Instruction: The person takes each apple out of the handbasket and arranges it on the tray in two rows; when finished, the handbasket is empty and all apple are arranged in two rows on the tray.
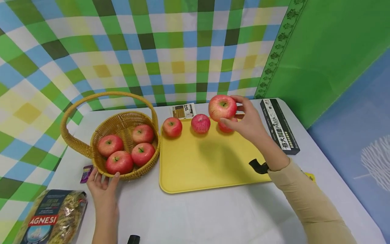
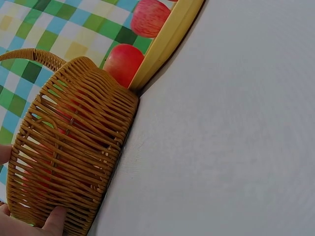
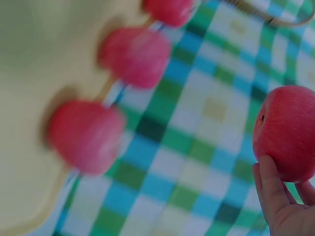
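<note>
My right hand (image 1: 243,120) grips a red apple (image 1: 222,107) lifted above the far edge of the yellow tray (image 1: 207,166); the right wrist view shows the same apple (image 3: 288,132) against my fingertips (image 3: 270,189). Three more apples lie along the tray's far edge: one (image 1: 172,127) at the left, one (image 1: 200,123) in the middle, one (image 1: 224,127) partly hidden under my hand. My left hand (image 1: 102,184) rests with straight fingers against the near wall of a wicker basket (image 1: 146,167) that holds several apples (image 1: 119,162). In the left wrist view a fingertip (image 2: 51,221) touches the basket (image 2: 74,157).
A bag of Agnesi pasta (image 1: 51,217) lies at the near left. A black pasta box (image 1: 278,125) lies right of the tray, a small packet (image 1: 182,110) behind it, a purple sachet (image 1: 86,173) beside the basket. White tabletop (image 1: 213,217) spreads in front.
</note>
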The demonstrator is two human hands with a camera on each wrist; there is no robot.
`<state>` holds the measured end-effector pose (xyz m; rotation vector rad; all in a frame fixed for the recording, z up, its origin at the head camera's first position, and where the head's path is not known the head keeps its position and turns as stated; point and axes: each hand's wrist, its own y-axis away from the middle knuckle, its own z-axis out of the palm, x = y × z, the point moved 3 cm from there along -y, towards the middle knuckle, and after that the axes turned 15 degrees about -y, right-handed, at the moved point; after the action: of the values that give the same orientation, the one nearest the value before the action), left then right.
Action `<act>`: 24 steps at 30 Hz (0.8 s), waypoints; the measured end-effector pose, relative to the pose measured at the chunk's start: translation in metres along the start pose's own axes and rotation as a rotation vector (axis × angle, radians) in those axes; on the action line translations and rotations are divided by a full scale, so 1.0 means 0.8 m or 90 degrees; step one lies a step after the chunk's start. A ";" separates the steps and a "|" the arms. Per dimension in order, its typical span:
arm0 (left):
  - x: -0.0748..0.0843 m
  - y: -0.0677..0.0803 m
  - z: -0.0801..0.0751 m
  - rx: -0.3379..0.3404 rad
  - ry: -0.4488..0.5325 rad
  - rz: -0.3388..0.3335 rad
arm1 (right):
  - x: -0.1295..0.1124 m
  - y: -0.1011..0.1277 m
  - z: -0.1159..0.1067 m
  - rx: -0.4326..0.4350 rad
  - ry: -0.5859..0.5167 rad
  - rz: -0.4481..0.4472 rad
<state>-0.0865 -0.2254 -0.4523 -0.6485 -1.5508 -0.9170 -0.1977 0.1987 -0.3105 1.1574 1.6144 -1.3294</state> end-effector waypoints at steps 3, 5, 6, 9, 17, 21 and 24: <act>0.000 -0.001 0.000 0.003 0.007 -0.002 | 0.021 0.000 -0.037 0.045 0.026 0.018; 0.000 -0.001 -0.001 0.003 0.007 -0.003 | 0.038 0.002 -0.059 0.073 0.049 0.051; 0.000 -0.001 0.000 0.003 0.007 -0.005 | 0.047 0.002 -0.070 0.085 0.059 0.069; 0.000 -0.001 0.000 0.003 0.011 -0.009 | 0.073 0.005 -0.097 0.121 0.092 0.127; 0.001 -0.003 -0.003 0.008 0.003 -0.015 | 0.146 -0.002 -0.129 0.148 0.143 0.206; 0.000 -0.003 -0.002 0.010 0.001 -0.020 | 0.170 -0.008 -0.131 0.135 0.143 0.229; 0.000 -0.001 -0.001 0.009 0.003 -0.018 | 0.180 -0.012 -0.131 0.125 0.156 0.239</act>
<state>-0.0867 -0.2263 -0.4523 -0.6156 -1.5644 -0.9274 -0.2528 0.3281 -0.4207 1.7035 1.3587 -1.1504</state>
